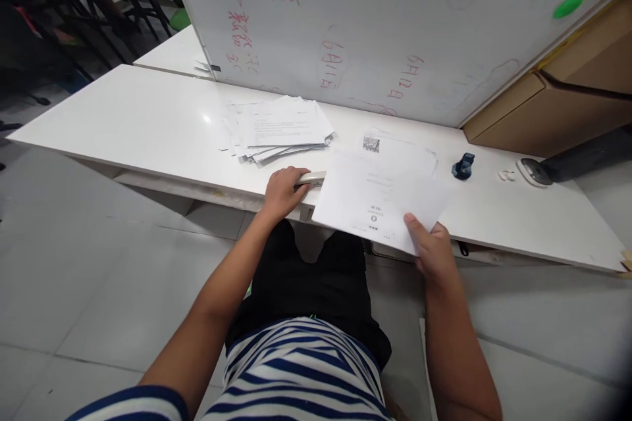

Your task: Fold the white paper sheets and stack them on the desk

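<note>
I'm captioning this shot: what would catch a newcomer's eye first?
Probably the big whiteboard with red handwriting, standing along the far side of the white table. Below it, the right hand holds a printed sheet over the table's near edge, and a loose stack of papers lies farther left.

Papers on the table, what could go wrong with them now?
The paper in the right hand sticks out past the front of the table, so it might drop to the floor if let go. It also covers the end of the pale tool that the left hand grips, so it could get creased there. The pile is uneven, so a bump might spread it.
</note>
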Available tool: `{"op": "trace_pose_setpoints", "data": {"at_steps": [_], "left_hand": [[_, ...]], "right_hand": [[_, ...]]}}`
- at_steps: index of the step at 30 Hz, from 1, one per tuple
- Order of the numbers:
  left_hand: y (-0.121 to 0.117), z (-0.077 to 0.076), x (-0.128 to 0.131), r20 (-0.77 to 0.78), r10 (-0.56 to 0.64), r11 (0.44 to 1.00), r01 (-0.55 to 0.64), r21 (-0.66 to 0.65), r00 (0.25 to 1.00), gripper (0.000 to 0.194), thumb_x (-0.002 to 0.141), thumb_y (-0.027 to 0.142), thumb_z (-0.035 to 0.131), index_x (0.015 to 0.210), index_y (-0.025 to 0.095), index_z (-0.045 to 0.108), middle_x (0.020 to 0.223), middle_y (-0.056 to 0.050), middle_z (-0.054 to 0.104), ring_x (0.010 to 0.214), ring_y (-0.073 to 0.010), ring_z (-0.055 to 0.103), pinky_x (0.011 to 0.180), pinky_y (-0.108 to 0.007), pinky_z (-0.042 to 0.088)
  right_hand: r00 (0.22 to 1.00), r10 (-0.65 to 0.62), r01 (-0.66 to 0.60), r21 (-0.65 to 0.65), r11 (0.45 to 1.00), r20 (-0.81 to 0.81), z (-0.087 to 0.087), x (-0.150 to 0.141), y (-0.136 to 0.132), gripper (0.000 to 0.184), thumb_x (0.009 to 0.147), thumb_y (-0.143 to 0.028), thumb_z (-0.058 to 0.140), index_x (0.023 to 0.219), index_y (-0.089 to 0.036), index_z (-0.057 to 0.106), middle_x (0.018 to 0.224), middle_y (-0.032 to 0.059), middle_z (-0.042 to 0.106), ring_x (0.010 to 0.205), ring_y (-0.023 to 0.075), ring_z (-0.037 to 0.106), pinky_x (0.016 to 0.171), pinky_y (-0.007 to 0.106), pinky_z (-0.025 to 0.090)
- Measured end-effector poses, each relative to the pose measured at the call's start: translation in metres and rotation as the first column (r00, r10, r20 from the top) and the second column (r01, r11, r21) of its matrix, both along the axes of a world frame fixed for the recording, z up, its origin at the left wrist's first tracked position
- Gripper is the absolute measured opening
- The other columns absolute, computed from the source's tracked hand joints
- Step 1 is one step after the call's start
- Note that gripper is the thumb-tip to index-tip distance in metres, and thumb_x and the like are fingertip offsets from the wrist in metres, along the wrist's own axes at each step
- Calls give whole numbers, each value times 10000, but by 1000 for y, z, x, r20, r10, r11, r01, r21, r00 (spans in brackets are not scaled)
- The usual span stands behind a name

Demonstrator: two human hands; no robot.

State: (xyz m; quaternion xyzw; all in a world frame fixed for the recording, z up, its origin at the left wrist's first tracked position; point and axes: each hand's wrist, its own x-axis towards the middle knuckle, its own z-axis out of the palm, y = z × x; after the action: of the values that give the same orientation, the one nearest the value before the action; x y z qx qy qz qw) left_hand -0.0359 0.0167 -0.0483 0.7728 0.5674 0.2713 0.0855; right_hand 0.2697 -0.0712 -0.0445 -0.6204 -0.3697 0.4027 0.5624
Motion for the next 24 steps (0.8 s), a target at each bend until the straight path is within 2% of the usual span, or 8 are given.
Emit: {"op": "trace_pose_setpoints", "data": {"at_steps": [3, 7, 11, 14, 17, 20, 22, 24], "left_hand": [[1, -2, -1, -10, 4, 1000, -4, 11, 1000, 272, 875, 307, 563, 1131, 226, 602, 996, -49, 651, 969, -234, 594, 854, -354, 433], [1, -3, -1, 20, -11, 1000, 10, 26, 1000, 289, 872, 330, 582, 1141, 227, 596, 1011, -48, 656, 974, -234, 593, 845, -352, 432], [1, -3, -1, 63, -29, 999, 27, 32, 998, 291, 863, 289, 598, 1148, 227, 587, 1044, -38, 662, 990, -220, 595, 851, -345, 425], [1, -4, -2, 86, -37, 999, 35, 33, 996, 281, 863, 280, 605, 1139, 234, 589, 1037, -27, 664, 992, -211, 598, 853, -341, 422], [0, -4, -3, 95, -43, 999, 40, 35, 995, 271, 868, 294, 611, 1133, 236, 593, 995, -18, 666, 960, -203, 604, 852, -339, 423], [-1, -4, -2, 79, -16, 1000, 15, 18, 997, 265, 867, 295, 613, 1126, 240, 596, 1008, -20, 665, 964, -211, 600, 855, -345, 422], [-1, -4, -2, 64, -2, 1000, 1, 3, 998, 262, 868, 301, 611, 1124, 248, 596, 1027, -24, 662, 972, -218, 597, 860, -350, 420], [0, -3, -2, 56, 0, 1000, 0, -3, 998, 262, 874, 312, 601, 1129, 251, 594, 1026, -27, 660, 976, -221, 596, 862, -351, 422]], "right_hand": [[998, 60, -58, 132, 990, -11, 24, -26, 45, 449, 727, -440, 748, 1071, -174, 639, 1115, 88, 701, 1089, 248, 640, 996, 410, 500], [960, 279, -278, 144, 950, 11, 45, -75, 131, 413, 760, -433, 708, 1055, -158, 620, 1061, 104, 708, 1008, 252, 663, 931, 443, 523], [855, 487, -508, 103, 855, 179, 41, -131, 219, 395, 804, -407, 633, 1094, -141, 599, 1037, 109, 699, 956, 247, 659, 894, 457, 516], [817, 371, -398, -33, 917, 441, 30, -159, 254, 608, 749, -332, 651, 1294, -142, 463, 1123, 144, 653, 1015, 294, 622, 900, 510, 484], [657, 230, -280, -50, 959, 718, 21, -161, 253, 783, 717, -314, 647, 1408, -151, 317, 1291, 199, 535, 1162, 353, 524, 946, 566, 420], [491, 138, -303, 20, 953, 860, 17, -135, 226, 584, 809, -336, 534, 1358, -192, 399, 1377, 181, 452, 1244, 355, 443, 971, 573, 389], [443, 89, -313, 61, 948, 892, 15, -106, 203, 449, 861, -329, 453, 1294, -211, 474, 1378, 156, 456, 1258, 335, 426, 984, 556, 384], [427, 86, -306, 54, 950, 900, 13, -72, 181, 459, 868, -338, 448, 1312, -221, 466, 1382, 144, 467, 1269, 328, 415, 998, 546, 374]]}}
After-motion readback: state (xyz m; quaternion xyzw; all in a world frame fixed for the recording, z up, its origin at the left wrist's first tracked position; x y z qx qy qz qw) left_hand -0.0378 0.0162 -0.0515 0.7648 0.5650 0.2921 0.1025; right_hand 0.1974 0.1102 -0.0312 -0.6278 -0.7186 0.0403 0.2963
